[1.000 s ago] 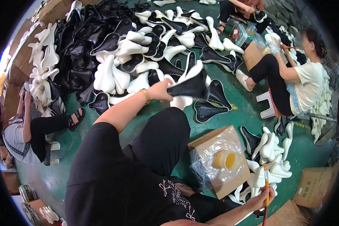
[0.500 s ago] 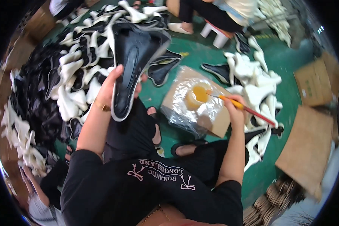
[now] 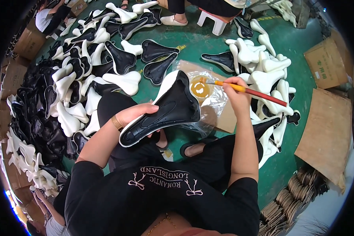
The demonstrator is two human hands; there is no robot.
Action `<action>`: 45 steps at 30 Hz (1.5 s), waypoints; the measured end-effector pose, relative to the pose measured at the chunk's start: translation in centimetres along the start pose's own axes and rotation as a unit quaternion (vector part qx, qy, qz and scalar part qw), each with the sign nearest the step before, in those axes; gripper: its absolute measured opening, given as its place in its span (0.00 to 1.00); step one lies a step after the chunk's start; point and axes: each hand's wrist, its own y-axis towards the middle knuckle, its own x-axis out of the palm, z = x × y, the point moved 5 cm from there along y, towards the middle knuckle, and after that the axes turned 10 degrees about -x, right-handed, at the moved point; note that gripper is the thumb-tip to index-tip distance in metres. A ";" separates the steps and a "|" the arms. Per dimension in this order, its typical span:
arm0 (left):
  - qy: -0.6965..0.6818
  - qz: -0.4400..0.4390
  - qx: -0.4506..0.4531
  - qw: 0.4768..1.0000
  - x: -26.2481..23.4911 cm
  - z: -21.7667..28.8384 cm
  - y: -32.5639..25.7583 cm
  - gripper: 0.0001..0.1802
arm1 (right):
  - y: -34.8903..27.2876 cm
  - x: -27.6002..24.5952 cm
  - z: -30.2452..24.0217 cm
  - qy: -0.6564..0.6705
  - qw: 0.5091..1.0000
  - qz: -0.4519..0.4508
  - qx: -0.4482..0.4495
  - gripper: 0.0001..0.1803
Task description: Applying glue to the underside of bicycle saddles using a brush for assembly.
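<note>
My left hand (image 3: 136, 114) grips the narrow nose of a bicycle saddle (image 3: 172, 103), its hollow black underside turned up and a white foam edge round it. The saddle's wide end points away to the right, beside a container of amber liquid (image 3: 201, 90). In my right hand (image 3: 238, 93) is a paintbrush (image 3: 265, 96) with a yellow and red handle. Its bristle tip is over the far right part of the liquid; whether it touches the surface I cannot tell. Clear plastic film (image 3: 220, 100) surrounds the container on a cardboard box (image 3: 226, 121).
White and black saddle parts (image 3: 124, 82) lie heaped at the left, and another pile of white saddles (image 3: 259, 59) is at the right. Cardboard boxes (image 3: 327, 65) and a large cardboard sheet (image 3: 327, 133) stand farther right. Another person's foot (image 3: 174, 20) and a white stool (image 3: 212, 21) are at the far side.
The saddle has come down and tilted to the right, its wide end now near the container. The brush has shifted slightly left and away from me, its tip now over the liquid.
</note>
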 end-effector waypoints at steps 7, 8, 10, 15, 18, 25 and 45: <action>0.002 0.028 -0.002 1.000 -0.1 0.5 0.5 0.29 | -0.2 1.4 -2.1 0.047 0.993 -0.088 -0.058 0.06; 0.004 0.020 -0.003 1.000 -0.2 0.7 0.5 0.30 | -0.1 0.9 -2.0 0.048 0.993 -0.088 -0.058 0.06; 0.002 0.013 -0.003 1.000 -0.2 1.1 0.5 0.30 | -0.2 0.5 -2.3 0.001 0.985 -0.156 -0.073 0.06; 0.006 0.029 0.035 0.999 1.0 2.4 -0.1 0.33 | 0.1 1.4 -4.4 -0.059 0.971 -0.163 -0.163 0.06; 0.025 0.048 0.075 0.996 1.5 3.1 -0.7 0.37 | 0.0 0.9 -5.0 -0.115 0.960 -0.212 -0.138 0.05; 0.169 0.035 0.168 0.971 2.2 4.5 -0.9 0.42 | -0.9 0.8 -4.1 -0.050 0.982 -0.184 -0.003 0.03; 0.388 0.331 0.314 0.801 1.7 4.8 0.6 0.52 | -0.2 2.2 4.1 -0.268 0.952 -0.112 -0.092 0.06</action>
